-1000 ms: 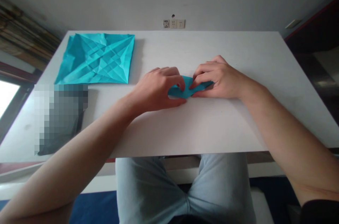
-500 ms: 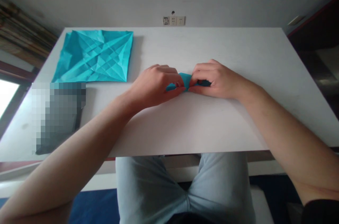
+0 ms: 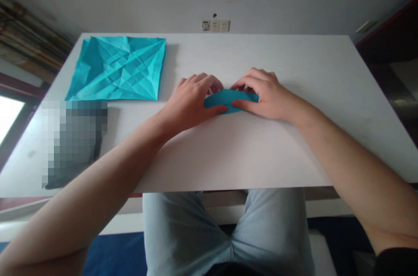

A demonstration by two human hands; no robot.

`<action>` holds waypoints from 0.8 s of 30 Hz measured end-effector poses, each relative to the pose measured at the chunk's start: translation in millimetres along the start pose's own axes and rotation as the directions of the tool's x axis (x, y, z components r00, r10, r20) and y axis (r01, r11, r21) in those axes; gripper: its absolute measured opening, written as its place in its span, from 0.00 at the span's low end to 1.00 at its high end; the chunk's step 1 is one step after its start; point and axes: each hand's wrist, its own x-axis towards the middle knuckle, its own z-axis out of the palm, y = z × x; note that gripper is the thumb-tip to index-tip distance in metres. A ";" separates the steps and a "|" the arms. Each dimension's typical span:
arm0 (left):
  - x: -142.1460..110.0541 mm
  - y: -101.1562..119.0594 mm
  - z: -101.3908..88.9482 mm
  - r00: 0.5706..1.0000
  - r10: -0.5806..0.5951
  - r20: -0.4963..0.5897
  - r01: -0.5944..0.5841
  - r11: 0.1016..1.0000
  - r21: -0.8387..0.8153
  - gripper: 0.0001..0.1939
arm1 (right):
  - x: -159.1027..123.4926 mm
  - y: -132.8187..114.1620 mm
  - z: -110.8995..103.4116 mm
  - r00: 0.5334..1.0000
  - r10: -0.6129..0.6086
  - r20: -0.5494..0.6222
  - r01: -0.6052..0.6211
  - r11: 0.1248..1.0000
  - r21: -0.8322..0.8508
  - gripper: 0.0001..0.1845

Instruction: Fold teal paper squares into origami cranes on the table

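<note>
A small folded piece of teal paper (image 3: 231,96) is held between my two hands over the middle of the white table (image 3: 235,154). My left hand (image 3: 197,99) grips its left end, with the thumb on the near side and the fingers curled behind. On the right end, my right hand (image 3: 261,95) does the same, its thumb tip pressing the near face. The two thumb tips almost meet at the paper's middle. Both hands partly cover the ends of the paper, and most fingertips are hidden behind it.
A larger creased sheet of teal paper (image 3: 122,69) lies at the table's back left. Nearer, a dark object blurred by pixels (image 3: 75,145) sits by my left forearm. Wall sockets (image 3: 214,26) are above the back edge. My legs are under the front edge.
My fingers have drawn back from the paper's middle and spread a little apart. More of the paper's broad face now shows between my hands. The large sheet has stayed put.
</note>
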 end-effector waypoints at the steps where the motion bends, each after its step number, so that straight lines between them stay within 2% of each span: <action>1: 0.7 0.8 0.5 1.000 0.000 0.000 0.000 1.000 -0.031 0.20 | 0.9 -0.9 0.9 1.000 0.004 -0.004 -0.004 1.000 0.006 0.16; 4: 2.4 2.7 0.9 1.000 0.022 0.005 -0.021 0.995 -0.095 0.17 | 3.3 -3.3 1.8 1.000 0.013 -0.011 -0.013 1.000 0.022 0.14; 8: 3.5 5.0 -2.3 0.997 0.063 0.034 -0.060 0.994 -0.094 0.12 | 4.9 -4.7 -0.8 1.000 0.000 -0.006 0.000 1.000 0.026 0.13; 14: 4.4 10.0 -5.7 0.992 0.129 0.011 -0.127 0.985 -0.115 0.08 | 5.1 -2.8 -8.6 0.998 -0.059 0.014 0.059 0.998 0.029 0.10; 19: 2.2 12.9 -4.1 0.991 0.131 0.018 -0.129 0.989 -0.074 0.08 | 1.9 2.6 -14.0 0.987 -0.146 0.065 0.144 0.989 0.045 0.13; 24: -0.2 13.8 -6.3 0.983 0.184 0.027 -0.183 0.983 -0.035 0.08 | 1.5 3.8 -16.0 0.984 -0.147 0.098 0.133 0.982 0.136 0.14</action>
